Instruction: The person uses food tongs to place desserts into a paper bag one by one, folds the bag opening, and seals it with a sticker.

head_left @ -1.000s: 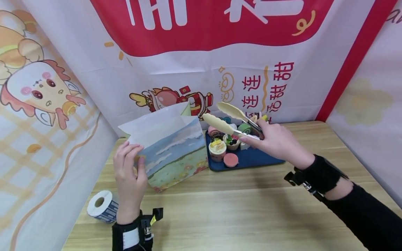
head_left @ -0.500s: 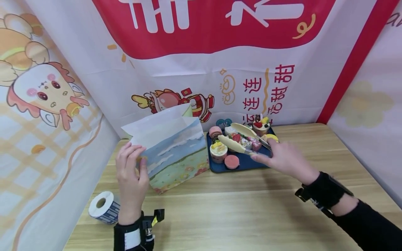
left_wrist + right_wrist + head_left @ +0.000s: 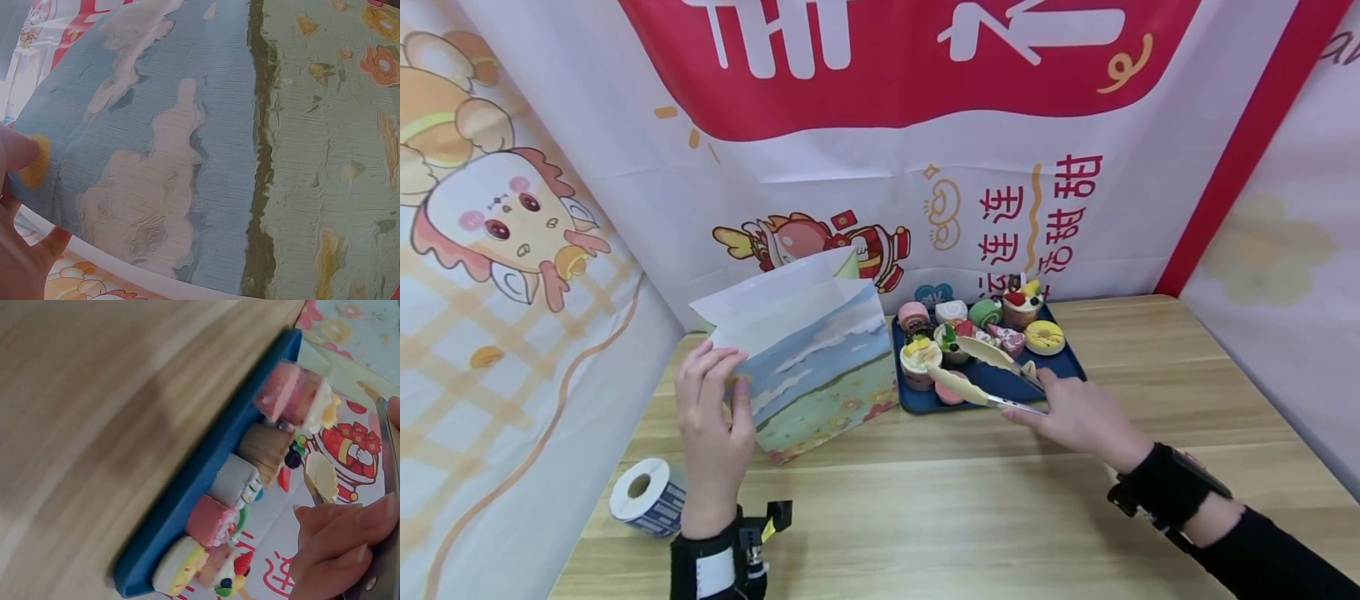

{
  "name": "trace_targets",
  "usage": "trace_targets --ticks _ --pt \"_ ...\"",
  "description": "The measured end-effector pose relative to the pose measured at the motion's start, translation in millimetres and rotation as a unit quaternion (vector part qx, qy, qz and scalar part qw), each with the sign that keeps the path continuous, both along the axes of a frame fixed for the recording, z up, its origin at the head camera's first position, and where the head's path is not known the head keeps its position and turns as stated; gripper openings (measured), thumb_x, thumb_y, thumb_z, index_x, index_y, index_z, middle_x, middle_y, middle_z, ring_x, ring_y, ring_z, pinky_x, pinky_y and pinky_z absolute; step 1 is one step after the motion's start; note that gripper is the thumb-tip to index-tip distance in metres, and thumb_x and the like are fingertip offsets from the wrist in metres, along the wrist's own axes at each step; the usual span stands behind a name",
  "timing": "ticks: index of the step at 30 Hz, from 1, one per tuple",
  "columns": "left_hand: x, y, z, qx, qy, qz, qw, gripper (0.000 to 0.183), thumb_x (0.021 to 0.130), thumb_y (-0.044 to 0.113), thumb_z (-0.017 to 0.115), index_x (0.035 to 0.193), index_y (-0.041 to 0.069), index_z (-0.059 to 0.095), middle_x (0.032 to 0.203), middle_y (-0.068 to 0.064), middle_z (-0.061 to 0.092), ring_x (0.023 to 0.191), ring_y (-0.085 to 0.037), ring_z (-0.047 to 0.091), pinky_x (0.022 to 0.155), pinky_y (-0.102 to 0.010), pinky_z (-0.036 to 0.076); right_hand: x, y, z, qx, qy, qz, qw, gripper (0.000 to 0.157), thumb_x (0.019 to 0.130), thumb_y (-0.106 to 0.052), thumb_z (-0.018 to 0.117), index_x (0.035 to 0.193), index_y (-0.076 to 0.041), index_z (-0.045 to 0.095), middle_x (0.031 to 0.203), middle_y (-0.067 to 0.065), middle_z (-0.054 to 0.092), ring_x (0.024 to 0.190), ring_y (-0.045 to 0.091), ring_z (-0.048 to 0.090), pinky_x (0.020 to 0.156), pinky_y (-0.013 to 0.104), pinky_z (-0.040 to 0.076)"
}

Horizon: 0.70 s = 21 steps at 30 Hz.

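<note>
My left hand [image 3: 710, 425] pinches the left edge of an open-topped paper bag [image 3: 820, 358] printed with sky and flowers. In the left wrist view its thumb lies on the bag's blue front [image 3: 219, 125], by a yellow oval. My right hand [image 3: 1082, 417] grips metal tongs with cream tips [image 3: 958, 385]. The spread tips hover over the front left of a blue tray [image 3: 1041, 375] and hold nothing. Below them are a pink macaron-like disc [image 3: 278, 390] and a yellow-topped cup cake [image 3: 917, 367]. A berry-topped tart [image 3: 265, 453] lies behind, partly covered by the tongs in the head view.
A yellow doughnut [image 3: 1045, 337], a green roll [image 3: 985, 312] and several other small cakes fill the tray's back. A label roll [image 3: 647, 496] stands at the table's left. Printed cloth [image 3: 850, 183] hangs behind the tray and at both sides.
My right hand has lowered the tongs from above the tray's back toward its front left, uncovering the cakes at the back. The left hand and the bag have stayed in place.
</note>
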<state>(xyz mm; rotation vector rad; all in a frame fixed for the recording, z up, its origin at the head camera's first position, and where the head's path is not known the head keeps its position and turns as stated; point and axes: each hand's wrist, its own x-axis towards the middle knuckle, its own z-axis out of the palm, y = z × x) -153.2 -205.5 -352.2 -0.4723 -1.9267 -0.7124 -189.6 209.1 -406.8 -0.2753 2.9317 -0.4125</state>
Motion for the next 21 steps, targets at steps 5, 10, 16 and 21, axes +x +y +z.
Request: trace_targets --ticks 5,10,16,21 --pt "-0.2 0.6 0.8 0.001 0.003 -0.002 1.0 0.027 0.079 -0.016 0.055 0.105 -0.009 0.062 0.109 -0.028 0.058 0.119 -0.041 0.042 0.106 -0.054 0.033 -0.1 -4.3 -7.5 0.005 -0.025 -0.008 1.0 0.111 0.074 -0.082 0.04 0.137 0.009 0.039 0.087 0.019 0.066 0.066 0.024 0.055 0.052 0.038 0.051" --pt "0.0 1.6 1.8 0.004 0.004 -0.005 1.0 0.028 0.078 -0.017 0.055 0.104 -0.01 0.062 0.108 -0.028 0.058 0.119 -0.041 0.042 0.106 -0.054 0.033 1.7 -6.6 -14.5 0.002 -0.032 -0.012 0.999 0.112 0.072 -0.083 0.041 0.137 0.009 0.04 0.063 0.005 0.051 0.055 0.019 0.05 0.042 0.027 0.033" --pt "0.7 2.0 2.1 0.003 0.003 -0.001 1.0 0.03 0.077 -0.019 0.055 0.105 -0.01 0.062 0.108 -0.029 0.058 0.119 -0.042 0.042 0.105 -0.054 0.033 2.0 -7.7 -22.7 -0.002 -0.036 -0.009 0.999 0.111 0.072 -0.082 0.044 0.134 0.009 0.042 0.062 0.005 0.049 0.055 0.018 0.049 0.043 0.027 0.033" --pt "0.3 1.3 1.5 0.002 0.004 -0.001 1.0 0.029 0.078 -0.018 0.055 0.105 -0.01 0.062 0.109 -0.028 0.058 0.119 -0.042 0.042 0.105 -0.053 0.033 1.6 -6.4 -29.4 -0.006 -0.034 -0.01 0.999 0.109 0.072 -0.081 0.045 0.133 0.009 0.043 0.064 0.005 0.05 0.056 0.019 0.05 0.043 0.027 0.033"
